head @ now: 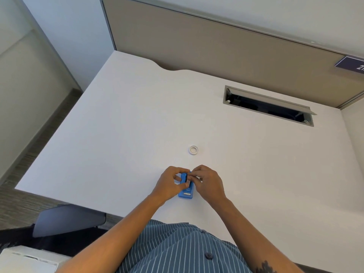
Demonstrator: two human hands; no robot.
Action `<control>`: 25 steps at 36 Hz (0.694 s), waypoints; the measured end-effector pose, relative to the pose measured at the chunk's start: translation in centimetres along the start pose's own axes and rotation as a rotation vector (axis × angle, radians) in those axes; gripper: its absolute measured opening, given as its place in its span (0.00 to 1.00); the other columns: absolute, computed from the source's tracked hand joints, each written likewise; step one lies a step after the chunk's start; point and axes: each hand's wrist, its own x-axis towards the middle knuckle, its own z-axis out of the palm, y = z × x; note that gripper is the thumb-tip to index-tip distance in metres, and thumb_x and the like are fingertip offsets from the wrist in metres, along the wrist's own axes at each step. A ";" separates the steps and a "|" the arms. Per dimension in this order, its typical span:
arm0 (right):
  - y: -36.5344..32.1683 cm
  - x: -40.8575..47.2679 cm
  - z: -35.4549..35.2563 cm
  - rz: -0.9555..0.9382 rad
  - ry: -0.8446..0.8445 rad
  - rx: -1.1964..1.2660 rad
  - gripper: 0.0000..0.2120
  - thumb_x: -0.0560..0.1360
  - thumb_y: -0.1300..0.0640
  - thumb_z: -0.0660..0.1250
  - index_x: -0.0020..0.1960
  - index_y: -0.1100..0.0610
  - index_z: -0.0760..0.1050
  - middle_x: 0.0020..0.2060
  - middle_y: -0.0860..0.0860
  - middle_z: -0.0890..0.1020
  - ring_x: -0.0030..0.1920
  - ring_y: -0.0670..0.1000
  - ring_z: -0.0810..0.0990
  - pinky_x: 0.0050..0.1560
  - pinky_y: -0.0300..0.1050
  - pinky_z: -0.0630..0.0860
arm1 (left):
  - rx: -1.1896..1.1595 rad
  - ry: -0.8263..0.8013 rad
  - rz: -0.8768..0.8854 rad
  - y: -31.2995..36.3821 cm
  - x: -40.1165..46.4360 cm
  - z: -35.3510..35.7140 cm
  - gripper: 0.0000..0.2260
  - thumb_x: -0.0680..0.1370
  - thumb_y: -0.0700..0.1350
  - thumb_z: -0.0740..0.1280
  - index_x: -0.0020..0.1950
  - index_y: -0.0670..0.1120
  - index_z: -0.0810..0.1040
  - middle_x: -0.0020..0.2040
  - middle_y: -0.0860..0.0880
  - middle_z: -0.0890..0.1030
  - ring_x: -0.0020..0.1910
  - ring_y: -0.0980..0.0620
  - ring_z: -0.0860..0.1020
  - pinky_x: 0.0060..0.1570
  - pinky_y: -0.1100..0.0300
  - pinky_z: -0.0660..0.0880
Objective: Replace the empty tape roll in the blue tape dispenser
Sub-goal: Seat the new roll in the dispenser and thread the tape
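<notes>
The blue tape dispenser lies on the white desk near its front edge, metal cutter end toward me. My left hand grips its left side, thumb and fingers curled round the body. My right hand pinches at the top of the dispenser's far end; what sits under its fingertips is hidden. A small whitish tape roll lies flat on the desk a short way beyond the dispenser, apart from both hands.
An open cable hatch is cut into the desk at the back right. A beige partition stands behind the desk. A dark chair is at the lower left beside a white box.
</notes>
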 end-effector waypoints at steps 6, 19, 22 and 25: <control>0.0 -0.3 0.2 -0.002 0.034 -0.022 0.05 0.80 0.59 0.71 0.52 0.52 0.86 0.47 0.45 0.84 0.46 0.47 0.81 0.43 0.45 0.81 | 0.003 0.009 -0.021 0.6 0.2 0.1 0.16 0.76 0.48 0.77 0.62 0.58 0.79 0.64 0.52 0.78 0.53 0.52 0.82 0.49 0.67 0.77; 0.5 -1.2 0.6 -0.050 -0.022 -0.028 0.11 0.80 0.58 0.71 0.62 0.52 0.83 0.57 0.45 0.81 0.55 0.46 0.78 0.50 0.43 0.81 | -0.016 0.030 -0.036 0.8 0.4 0.1 0.13 0.80 0.48 0.74 0.64 0.53 0.82 0.62 0.53 0.79 0.48 0.58 0.80 0.45 0.72 0.74; 0.5 -1.3 0.7 -0.053 -0.033 -0.030 0.12 0.80 0.57 0.71 0.64 0.52 0.82 0.58 0.45 0.80 0.57 0.46 0.78 0.51 0.43 0.81 | -0.022 0.030 -0.039 0.8 0.4 0.0 0.12 0.80 0.49 0.73 0.64 0.53 0.82 0.61 0.54 0.79 0.48 0.59 0.80 0.44 0.72 0.74; 0.6 -1.4 0.7 -0.054 -0.058 -0.039 0.15 0.80 0.57 0.71 0.66 0.52 0.80 0.61 0.45 0.79 0.59 0.48 0.77 0.52 0.45 0.82 | -0.016 0.036 -0.044 0.8 0.5 0.0 0.13 0.80 0.50 0.73 0.65 0.52 0.82 0.62 0.53 0.79 0.50 0.55 0.80 0.46 0.71 0.75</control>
